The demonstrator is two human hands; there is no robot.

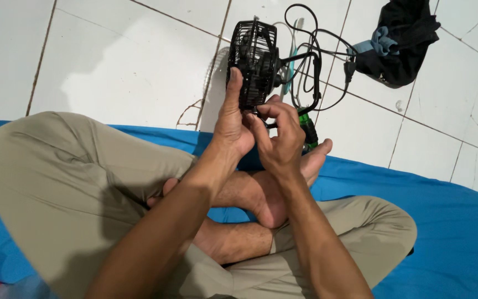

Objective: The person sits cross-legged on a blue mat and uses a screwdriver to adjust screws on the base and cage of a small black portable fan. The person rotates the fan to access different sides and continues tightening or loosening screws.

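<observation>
I sit cross-legged on a blue mat [455,232] laid over white floor tiles [117,61], my khaki trousers [62,182] filling the left of the view and my bare feet tucked in the middle. My left hand [232,124] is raised in front of me, closed around the lower edge of a small black desk fan [255,58], thumb running up the cage, so the fan is held off the floor with its round grille edge-on to me. Just beside it my right hand [280,138] is curled, fingertips pinched at the bottom rim of the grille where the two cage halves seem to meet; whether they hold a small part such as a clip or screw I cannot tell, it is too small and hidden by my fingers. The cage looks closed and whole as far as I can see, so I judge the work on that rim is under way, not finished. Behind the fan its black power cord [319,50] lies looped on the tiles, a green-handled tool [308,130] pokes out near my toes, and further right a dark cloth bundle [402,39] sits well apart
</observation>
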